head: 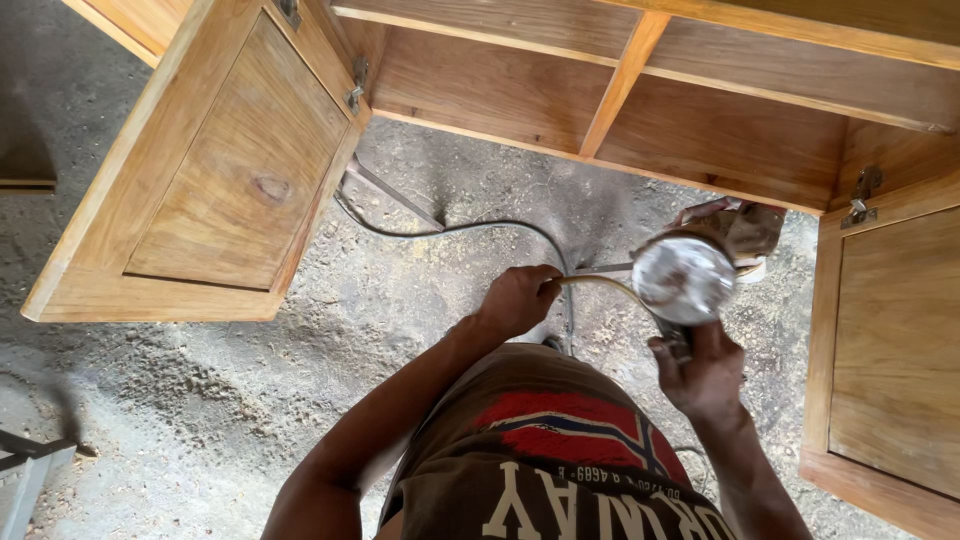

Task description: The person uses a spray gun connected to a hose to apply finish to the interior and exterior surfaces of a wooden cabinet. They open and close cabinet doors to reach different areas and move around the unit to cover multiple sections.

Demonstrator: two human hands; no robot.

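Both bare arms are stretched forward and bent at the elbows. The left hand [518, 298] is curled into a closed fist, knuckles up. The right hand [703, 375] is raised at the wrist, its fingers wrapped shut in a grip.

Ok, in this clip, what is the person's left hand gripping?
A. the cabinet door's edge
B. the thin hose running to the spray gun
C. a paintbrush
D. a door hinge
B: the left hand is closed around the thin hose, which leads to the spray gun held in the right hand.
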